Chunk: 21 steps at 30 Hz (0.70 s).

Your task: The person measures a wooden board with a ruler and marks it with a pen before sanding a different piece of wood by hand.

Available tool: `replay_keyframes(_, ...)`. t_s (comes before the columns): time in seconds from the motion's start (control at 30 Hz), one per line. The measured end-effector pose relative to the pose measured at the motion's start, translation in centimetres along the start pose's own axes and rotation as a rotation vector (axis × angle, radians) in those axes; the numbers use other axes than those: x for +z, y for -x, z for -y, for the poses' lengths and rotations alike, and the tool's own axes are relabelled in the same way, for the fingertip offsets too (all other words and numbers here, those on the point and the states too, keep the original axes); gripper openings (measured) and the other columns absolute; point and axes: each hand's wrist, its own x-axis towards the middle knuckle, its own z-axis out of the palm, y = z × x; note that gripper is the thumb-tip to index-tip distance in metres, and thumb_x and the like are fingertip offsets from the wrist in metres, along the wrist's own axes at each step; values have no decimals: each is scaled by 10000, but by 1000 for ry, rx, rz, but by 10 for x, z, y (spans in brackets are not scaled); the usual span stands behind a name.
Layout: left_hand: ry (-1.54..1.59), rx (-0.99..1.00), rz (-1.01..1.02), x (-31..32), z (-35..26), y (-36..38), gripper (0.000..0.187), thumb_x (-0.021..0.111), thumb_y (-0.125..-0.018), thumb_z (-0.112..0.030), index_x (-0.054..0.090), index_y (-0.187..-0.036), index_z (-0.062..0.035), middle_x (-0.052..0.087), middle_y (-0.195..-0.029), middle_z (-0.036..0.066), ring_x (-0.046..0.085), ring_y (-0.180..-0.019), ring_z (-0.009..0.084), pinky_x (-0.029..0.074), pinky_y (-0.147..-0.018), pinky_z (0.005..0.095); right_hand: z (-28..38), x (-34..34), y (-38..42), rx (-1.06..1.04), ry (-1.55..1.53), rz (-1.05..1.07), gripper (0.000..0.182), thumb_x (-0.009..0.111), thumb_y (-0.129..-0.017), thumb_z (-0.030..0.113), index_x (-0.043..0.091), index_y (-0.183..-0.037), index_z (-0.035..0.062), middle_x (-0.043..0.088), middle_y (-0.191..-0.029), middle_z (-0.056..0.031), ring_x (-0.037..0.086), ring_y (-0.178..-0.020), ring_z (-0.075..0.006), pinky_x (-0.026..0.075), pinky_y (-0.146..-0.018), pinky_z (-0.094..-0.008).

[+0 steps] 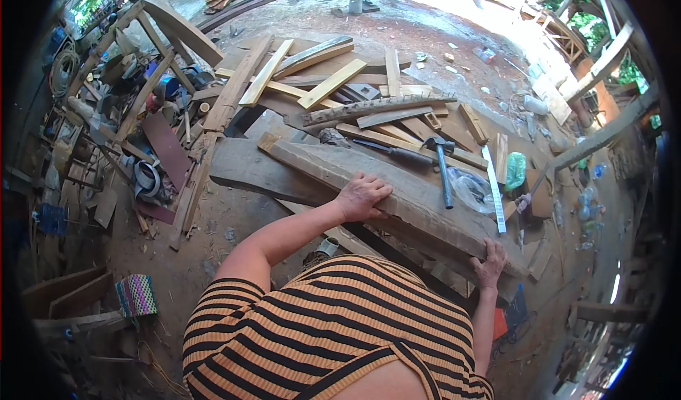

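Hands (364, 196) on beam (425, 218); beam's underside hidden.

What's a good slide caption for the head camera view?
Left hand and right hand on a wooden beam, hammer lying beyond.

My left hand (362, 196) grips a long wooden beam (425, 220) near its middle, and my right hand (489, 264) grips it toward its right end. Beyond it a hammer (444, 176) lies, head away from me, beside a clear plastic bag (470, 191). Right of the bag lies a white ruler (495, 194), then a green bottle (516, 169). Loose wooden pieces (333, 84) lie scattered farther off.
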Motion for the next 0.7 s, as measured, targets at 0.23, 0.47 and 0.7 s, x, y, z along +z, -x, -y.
replay_keyframes(0.23, 31, -53, -31, -70, 9, 49, 566, 754, -679, -448, 582, -1086, -94, 608, -953, 71, 581, -950, 262, 416, -850, 391, 74, -55, -14, -190, 30, -152, 612, 774, -580, 306, 592, -1113, 66, 579, -1053, -106, 525, -1040, -293, 314, -991, -434)
replay_keyframes(0.47, 154, -355, 67, -108, 17, 117, 548, 783, -643, -406, 603, -1053, -90, 638, -893, 134, 635, -825, 298, 492, -735, 405, 147, -63, -67, -458, -8, -216, 593, 759, -652, 482, 629, -1040, 52, 623, -1042, -98, 550, -1073, -285, 271, -1054, -472)
replay_keyframes(0.7, 239, -623, -31, -114, 34, 167, 498, 732, -701, -445, 599, -1041, -106, 622, -877, 146, 623, -842, 327, 501, -748, 411, 203, -21, -91, -273, -250, -573, 631, 784, -720, 256, 525, -1260, 55, 515, -1245, -170, 461, -1201, -334, 309, -1035, -463)
